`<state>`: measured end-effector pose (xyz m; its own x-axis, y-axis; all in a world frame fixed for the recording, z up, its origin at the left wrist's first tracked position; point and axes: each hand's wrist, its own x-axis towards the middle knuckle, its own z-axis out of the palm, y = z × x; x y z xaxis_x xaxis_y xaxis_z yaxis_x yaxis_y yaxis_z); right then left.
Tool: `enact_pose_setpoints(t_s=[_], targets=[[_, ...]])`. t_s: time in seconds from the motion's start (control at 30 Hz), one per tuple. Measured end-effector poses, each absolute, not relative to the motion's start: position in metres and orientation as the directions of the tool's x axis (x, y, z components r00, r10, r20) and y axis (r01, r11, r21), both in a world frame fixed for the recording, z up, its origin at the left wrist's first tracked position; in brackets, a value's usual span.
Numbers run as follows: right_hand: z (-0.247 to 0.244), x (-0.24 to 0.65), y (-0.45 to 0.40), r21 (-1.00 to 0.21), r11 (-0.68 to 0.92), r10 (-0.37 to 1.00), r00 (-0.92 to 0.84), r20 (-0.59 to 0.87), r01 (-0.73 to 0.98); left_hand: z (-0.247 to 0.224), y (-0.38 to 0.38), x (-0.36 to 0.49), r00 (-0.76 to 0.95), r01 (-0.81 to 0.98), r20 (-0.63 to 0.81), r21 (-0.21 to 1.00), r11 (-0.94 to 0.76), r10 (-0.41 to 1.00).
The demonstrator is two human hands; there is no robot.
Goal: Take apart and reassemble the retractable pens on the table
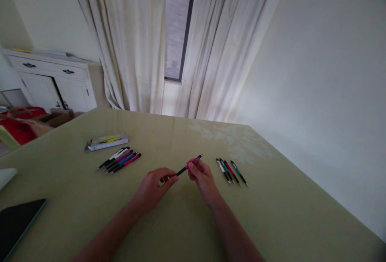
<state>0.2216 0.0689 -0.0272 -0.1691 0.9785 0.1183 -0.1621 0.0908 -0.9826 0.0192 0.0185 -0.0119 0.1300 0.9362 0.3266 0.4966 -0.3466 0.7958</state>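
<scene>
A pink and black pen (182, 170) is held slantwise above the table between both hands. My left hand (157, 182) pinches its lower, black end. Higher up, near the pink part, the fingers of my right hand (202, 177) close round it. To the left lies a group of several pens (119, 160) in white, purple, blue and pink, all with black grips. On the right, several more pens (230, 172) lie side by side, white, green and pink among them, with one green pen (239, 172) slightly apart.
Behind the left pens lies an open pen box (108, 141). A dark flat device (19, 226) rests at the table's (169, 230) left edge, with a white object (6, 177) beyond it. Curtains (135, 45), a white cabinet (54, 79) and a wall (325, 93) surround the table.
</scene>
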Motion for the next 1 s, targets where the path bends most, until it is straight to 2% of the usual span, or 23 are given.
enact_pose_setpoints(t_s=[0.1, 0.17, 0.27, 0.33, 0.47, 0.6, 0.7, 0.83, 0.9, 1.0], targets=[[-0.024, 0.24, 0.076, -0.973, 0.202, 0.979, 0.015, 0.205, 0.111, -0.01, 0.027, -0.002, 0.079, 0.606, 0.353, 0.725, -0.326, 0.932], [-0.022, 0.259, 0.08, -0.874, 0.221, 0.944, 0.131, 0.303, 0.432, -0.011, 0.032, -0.029, -0.015, 0.786, 0.408, 0.569, -0.241, 0.913], [-0.022, 0.286, 0.084, -0.684, 0.089, 0.919, 0.206, 0.337, 0.724, -0.014, 0.034, -0.07, -0.227, 0.951, 0.406, 0.289, 0.111, 0.885], [-0.024, 0.297, 0.084, -0.556, 0.015, 0.919, 0.207, 0.335, 0.831, -0.016, 0.032, -0.087, -0.3, 0.948, 0.332, 0.212, 0.239, 0.894], [-0.025, 0.304, 0.082, -0.312, -0.091, 0.938, 0.187, 0.293, 0.946, -0.014, 0.03, -0.09, -0.323, 0.94, 0.253, 0.201, 0.277, 0.912], [-0.024, 0.308, 0.08, -0.19, -0.158, 0.937, 0.208, 0.281, 0.969, -0.011, 0.032, -0.082, -0.351, 0.93, 0.173, 0.174, 0.322, 0.92], [-0.024, 0.313, 0.081, -0.182, -0.155, 0.922, 0.209, 0.325, 0.971, -0.011, 0.032, -0.085, -0.34, 0.935, 0.156, 0.164, 0.315, 0.928], [-0.025, 0.304, 0.085, -0.286, -0.016, 0.894, 0.142, 0.426, 0.958, -0.015, 0.035, -0.085, -0.267, 0.957, 0.185, 0.167, 0.237, 0.946], [-0.024, 0.288, 0.084, -0.404, 0.135, 0.884, 0.074, 0.461, 0.905, -0.019, 0.039, -0.074, -0.137, 0.974, 0.234, 0.211, 0.087, 0.962], [-0.022, 0.255, 0.074, -0.605, 0.398, 0.881, -0.102, 0.463, 0.69, -0.026, 0.043, -0.041, 0.1, 0.909, 0.293, 0.362, -0.207, 0.951]])
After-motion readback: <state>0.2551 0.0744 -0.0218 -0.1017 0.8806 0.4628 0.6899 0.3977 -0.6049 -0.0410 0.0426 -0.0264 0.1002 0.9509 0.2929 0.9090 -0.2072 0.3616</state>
